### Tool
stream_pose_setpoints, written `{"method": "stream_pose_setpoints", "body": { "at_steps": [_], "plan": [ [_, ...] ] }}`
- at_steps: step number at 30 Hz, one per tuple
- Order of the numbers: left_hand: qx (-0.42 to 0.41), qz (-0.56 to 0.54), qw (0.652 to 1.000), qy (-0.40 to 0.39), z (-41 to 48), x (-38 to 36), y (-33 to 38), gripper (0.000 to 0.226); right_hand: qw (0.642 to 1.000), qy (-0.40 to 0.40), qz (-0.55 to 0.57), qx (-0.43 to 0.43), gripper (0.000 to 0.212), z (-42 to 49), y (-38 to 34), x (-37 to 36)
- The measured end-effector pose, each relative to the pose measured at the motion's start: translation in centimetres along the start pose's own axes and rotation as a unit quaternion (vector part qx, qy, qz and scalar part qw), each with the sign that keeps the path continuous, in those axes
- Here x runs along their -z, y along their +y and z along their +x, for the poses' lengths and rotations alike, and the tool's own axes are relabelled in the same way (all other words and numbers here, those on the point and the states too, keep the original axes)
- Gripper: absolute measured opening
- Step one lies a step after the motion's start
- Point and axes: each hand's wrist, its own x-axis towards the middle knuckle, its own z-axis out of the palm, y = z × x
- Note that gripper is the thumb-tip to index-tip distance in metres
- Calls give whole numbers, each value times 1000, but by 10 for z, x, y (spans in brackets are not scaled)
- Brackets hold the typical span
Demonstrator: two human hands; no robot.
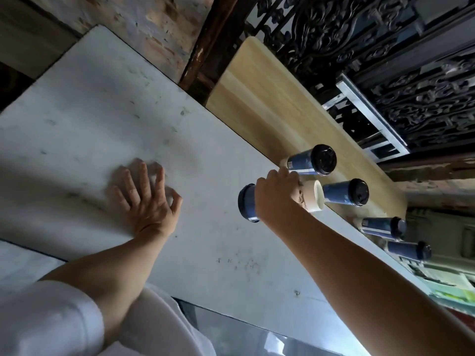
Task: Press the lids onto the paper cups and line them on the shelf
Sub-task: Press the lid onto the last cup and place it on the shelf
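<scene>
Kept white sleeve (46, 317) low and left hand (144, 199) flat on the table (77, 111), well short of the wooden shelf (257, 98), fingers spread and empty, likely as a brace for the reach. Closed right hand (276, 199) round a blue paper cup (251, 210), dark lid (243, 201) seated, just short of the shelf's near edge, seemingly bound for the lidded cups (345, 192) lined along it.

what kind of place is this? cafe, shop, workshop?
Hard to say; probably a makeshift work spot in an old building, not a fitted cafe. Clues: peeling brick wall, ornate carved dark screen, a scuffed white table beside a wooden shelf holding lidded blue paper cups.
</scene>
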Motion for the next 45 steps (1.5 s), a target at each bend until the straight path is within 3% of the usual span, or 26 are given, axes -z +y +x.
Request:
{"method": "stream_pose_setpoints", "body": {
  "at_steps": [3,6,8,10,14,19,22,29,34,39,45],
  "plan": [
    [3,3,1000,6,-1,-3,-2,78,1000,27,0,12,42,14,1,-7],
    [8,12,1000,15,0,-4,0,77,996,-22,79,30,56,32,8,-11],
    [6,15,1000,22,0,-5,-1,76,983,-63,171,38,69,49,14,-9],
    [5,26,999,33,1,-8,-2,77,947,-85,309,34,78,72,22,-3],
    [3,54,997,50,2,-12,-3,78,832,33,553,-26,90,117,51,18],
    [8,90,994,56,4,-12,-5,81,581,138,802,-27,86,165,79,28],
    [17,96,993,69,4,-11,-3,82,518,154,841,-32,81,185,77,23],
    [20,90,990,107,3,-6,6,73,474,157,865,-45,69,201,53,-20],
    [21,100,987,125,3,-11,3,72,459,168,872,-4,60,199,37,-47],
    [30,110,986,123,5,-17,-2,73,432,175,884,28,70,196,30,-56],
    [29,87,987,128,6,-17,-1,73,468,166,867,30,65,203,34,-55]
  ]
}}
